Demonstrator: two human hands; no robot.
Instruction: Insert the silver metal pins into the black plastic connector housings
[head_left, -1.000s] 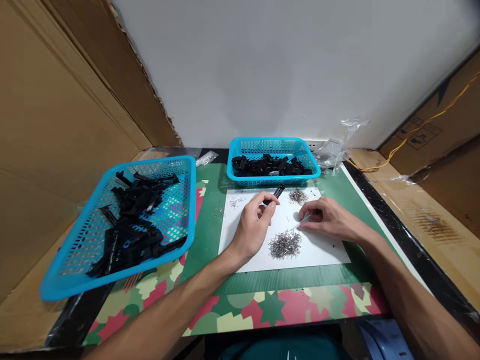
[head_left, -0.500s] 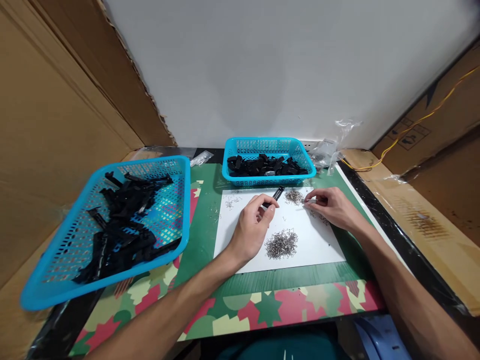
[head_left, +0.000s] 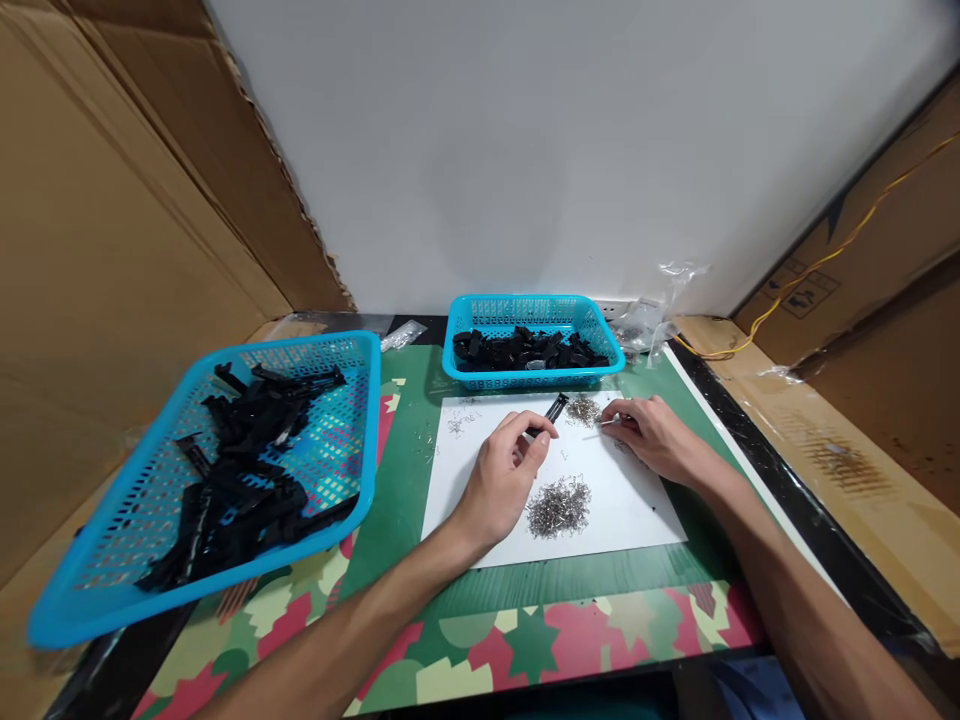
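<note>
Between its thumb and fingers, my left hand (head_left: 504, 472) grips a slim black plastic part (head_left: 556, 408) above the white sheet (head_left: 465, 510). My right hand (head_left: 651, 432) is pinched on a thin pale tool (head_left: 598, 430), whose tip points left. A small pile of metal pieces (head_left: 581, 409) lies between the black part and my right fingers. Nearer to me on the sheet is a larger pile of small bent metal pieces (head_left: 559, 506). A few loose ones (head_left: 455, 423) are scattered at the sheet's left.
A blue basket (head_left: 373, 400) of black parts stands at the left. Behind the sheet is a smaller blue basket (head_left: 534, 379), also with black parts. Clear plastic bags (head_left: 639, 325) lie at the back right. Cardboard (head_left: 112, 180) rises at both sides.
The view has tilted slightly, so the table sits lower. My right hand and its tool have shifted slightly toward the black part; my left hand keeps its hold.
</note>
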